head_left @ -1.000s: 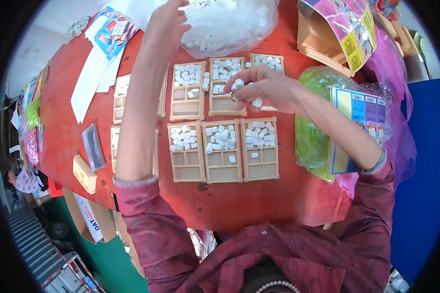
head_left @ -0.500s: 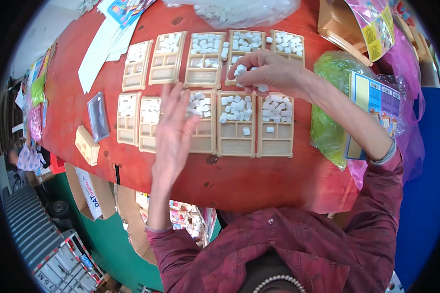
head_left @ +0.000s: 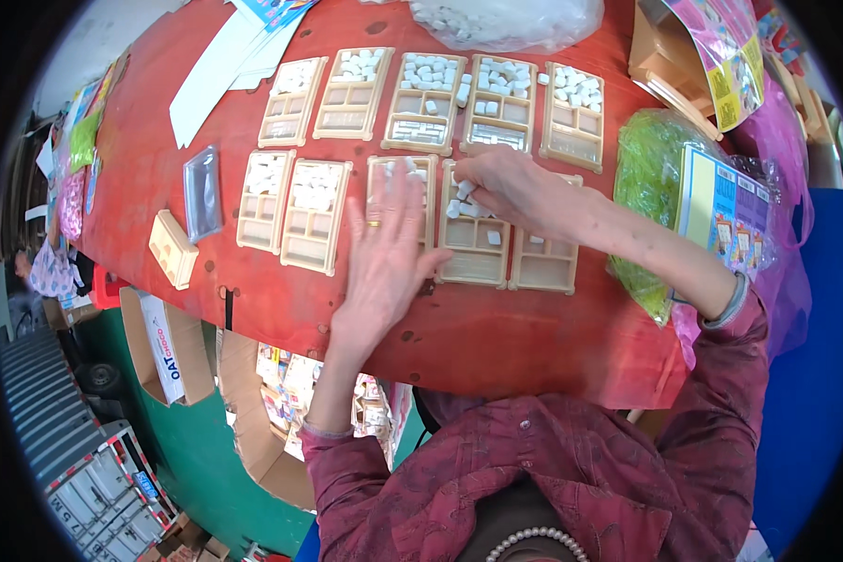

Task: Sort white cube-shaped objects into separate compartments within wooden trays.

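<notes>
Two rows of beige compartment trays (head_left: 307, 251) lie on the red table, with small white cubes (head_left: 316, 184) heaped in their far compartments. My left hand (head_left: 384, 251) is open and palm down, fingers stretched over the third tray of the near row, hiding much of it. Beside it, my right hand (head_left: 520, 192) is closed in a pinch on white cubes (head_left: 464, 190), low over the fourth near tray (head_left: 473, 270). A single cube (head_left: 494, 238) sits in that tray's middle row. My right hand and forearm cover part of the fifth near tray (head_left: 543, 272).
A clear bag of white cubes (head_left: 506, 23) lies at the far edge. Green plastic wrapping (head_left: 642, 187) and printed cards (head_left: 721, 201) are at the right. On the left are a clear plastic pouch (head_left: 201, 197), a beige tray on its side (head_left: 172, 248) and white sheets (head_left: 206, 89).
My right hand has come nearer, from between the rows down to the fourth near tray, still pinching cubes. My left hand has shifted right and toward me. The view has shifted slightly.
</notes>
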The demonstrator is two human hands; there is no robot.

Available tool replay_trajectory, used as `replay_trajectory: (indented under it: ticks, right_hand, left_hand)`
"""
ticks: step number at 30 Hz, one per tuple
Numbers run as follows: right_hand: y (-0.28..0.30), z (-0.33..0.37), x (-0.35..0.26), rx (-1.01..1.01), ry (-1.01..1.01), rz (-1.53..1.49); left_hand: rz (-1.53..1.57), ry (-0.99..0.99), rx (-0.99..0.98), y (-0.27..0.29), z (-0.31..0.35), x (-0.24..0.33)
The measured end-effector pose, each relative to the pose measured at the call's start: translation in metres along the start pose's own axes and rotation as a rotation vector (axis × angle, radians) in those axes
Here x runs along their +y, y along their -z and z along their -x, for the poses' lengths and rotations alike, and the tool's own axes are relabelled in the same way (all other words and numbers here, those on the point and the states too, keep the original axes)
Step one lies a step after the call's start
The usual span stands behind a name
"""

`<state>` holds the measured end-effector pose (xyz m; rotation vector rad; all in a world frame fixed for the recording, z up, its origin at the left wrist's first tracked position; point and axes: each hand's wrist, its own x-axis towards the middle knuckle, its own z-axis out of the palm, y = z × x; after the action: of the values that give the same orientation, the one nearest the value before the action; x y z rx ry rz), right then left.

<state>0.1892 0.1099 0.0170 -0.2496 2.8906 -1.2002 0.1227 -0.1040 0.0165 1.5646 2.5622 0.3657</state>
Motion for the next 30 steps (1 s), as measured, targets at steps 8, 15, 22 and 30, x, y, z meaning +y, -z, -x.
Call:
replay_trajectory:
  ticks: [8,15,22,30]
  right_hand:
    - [0.001,0.009,-0.015,0.107,0.058,0.081]
    - [0.012,0.012,-0.02,0.042,0.038,0.045]
    - [0.026,0.01,-0.005,-0.047,-0.087,-0.058]
    - [0.137,-0.064,0.021,0.153,-0.42,-0.326]
  left_hand:
    - [0.169,-0.051,-0.01,-0.023,-0.004,0.022]
    - [0.174,-0.028,-0.032,-0.024,-0.005,0.025]
    - [0.177,-0.074,-0.018,-0.032,-0.01,0.029]
    - [0.118,-0.099,-0.029,-0.023,-0.012,0.029]
